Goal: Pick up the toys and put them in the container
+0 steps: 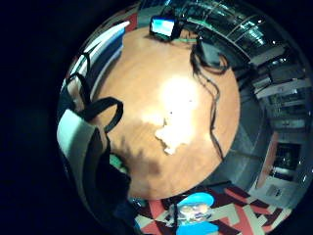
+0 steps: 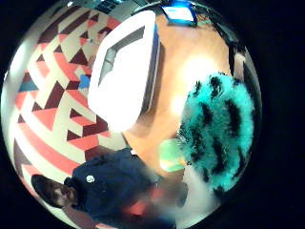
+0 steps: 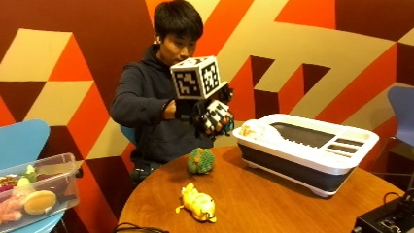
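My gloved right hand (image 3: 208, 115) is raised in front of the person's chest, above the round wooden table (image 3: 271, 204) and left of the white container (image 3: 291, 154). Its fingers curl down around a teal furry toy with black stripes (image 2: 214, 129), which fills the thumb side palm view; the hand hides most of it in the outside view. A green plush toy (image 3: 201, 161) stands on the table below the hand. A yellow toy (image 3: 198, 204) lies nearer the front edge, also seen pale (image 1: 170, 137). Something cream-coloured (image 3: 251, 130) sits in the container's (image 2: 126, 71) near corner.
A clear plastic bin (image 3: 39, 194) with several toys rests on a blue chair at the left. A black device (image 3: 388, 218) sits at the table's right front edge. Black cables (image 1: 212, 98) and a small lit screen (image 1: 164, 27) lie on the table's far side.
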The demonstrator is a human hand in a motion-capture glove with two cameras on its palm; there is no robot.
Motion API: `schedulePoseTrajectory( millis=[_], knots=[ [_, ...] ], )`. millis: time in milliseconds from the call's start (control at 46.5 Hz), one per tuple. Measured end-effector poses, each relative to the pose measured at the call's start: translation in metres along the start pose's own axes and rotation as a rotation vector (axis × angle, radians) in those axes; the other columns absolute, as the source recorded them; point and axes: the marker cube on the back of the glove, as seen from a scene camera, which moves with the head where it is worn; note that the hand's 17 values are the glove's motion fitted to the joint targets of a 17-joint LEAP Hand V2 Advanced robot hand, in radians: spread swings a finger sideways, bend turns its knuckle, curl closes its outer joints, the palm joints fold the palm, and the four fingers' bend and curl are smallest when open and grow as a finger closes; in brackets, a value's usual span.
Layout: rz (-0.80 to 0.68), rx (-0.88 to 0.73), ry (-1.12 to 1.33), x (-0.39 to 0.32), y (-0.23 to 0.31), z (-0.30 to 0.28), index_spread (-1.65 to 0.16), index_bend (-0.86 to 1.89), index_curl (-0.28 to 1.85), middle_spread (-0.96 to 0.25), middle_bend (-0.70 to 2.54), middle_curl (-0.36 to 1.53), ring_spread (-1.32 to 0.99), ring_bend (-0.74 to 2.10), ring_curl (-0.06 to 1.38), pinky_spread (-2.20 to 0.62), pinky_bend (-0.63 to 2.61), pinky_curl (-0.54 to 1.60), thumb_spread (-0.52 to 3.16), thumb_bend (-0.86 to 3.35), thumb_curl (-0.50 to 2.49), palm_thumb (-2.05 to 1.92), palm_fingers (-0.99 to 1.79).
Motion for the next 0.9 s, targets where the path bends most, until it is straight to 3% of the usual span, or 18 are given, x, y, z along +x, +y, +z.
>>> schedulePoseTrajectory(
  millis=[215, 344, 516, 645, 731, 795, 903],
  knots=[
    [-0.074, 0.126, 0.006, -0.052, -0.010, -0.068, -0.33, 0.87, 0.85, -0.25, 1.02, 0.80, -0.42, 1.19, 0.62, -0.38, 1.01, 0.54, 0.35, 0.13, 0.88, 0.73, 1.01],
    [-0.113, 0.258, -0.143, -0.081, -0.021, -0.084, -0.34, 0.90, 0.92, -0.26, 1.07, 0.85, -0.43, 1.24, 0.66, -0.38, 1.06, 0.57, 0.23, 0.12, 0.91, 0.72, 0.97],
    [-0.134, 0.391, -0.377, -0.125, -0.060, -0.070, -0.34, 0.91, 0.99, -0.26, 1.09, 0.89, -0.40, 1.24, 0.69, -0.39, 1.11, 0.60, 0.14, 0.10, 0.95, 0.71, 0.88],
    [-0.199, 0.273, -0.498, -0.170, -0.087, -0.029, -0.34, 0.85, 1.03, -0.25, 1.04, 0.89, -0.39, 1.20, 0.69, -0.36, 1.14, 0.61, 0.16, 0.08, 0.97, 0.71, 0.71],
    [-0.236, 0.154, -0.564, -0.199, -0.104, 0.002, -0.33, 0.72, 1.03, -0.24, 0.95, 0.86, -0.35, 1.14, 0.67, -0.31, 1.11, 0.59, 0.29, 0.06, 0.96, 0.69, 0.38],
    [-0.239, 0.102, -0.566, -0.195, -0.117, 0.014, -0.30, 0.72, 0.99, -0.18, 0.79, 0.79, -0.27, 0.80, 0.62, -0.20, 1.01, 0.61, 0.55, 0.02, 0.92, 0.60, -0.29],
    [-0.228, 0.089, -0.540, -0.182, -0.128, 0.020, -0.29, 0.47, 0.83, -0.10, 0.52, 0.66, -0.17, 0.45, 0.47, -0.10, 0.87, 0.49, 0.77, -0.08, 0.80, 0.42, -0.52]
  ],
)
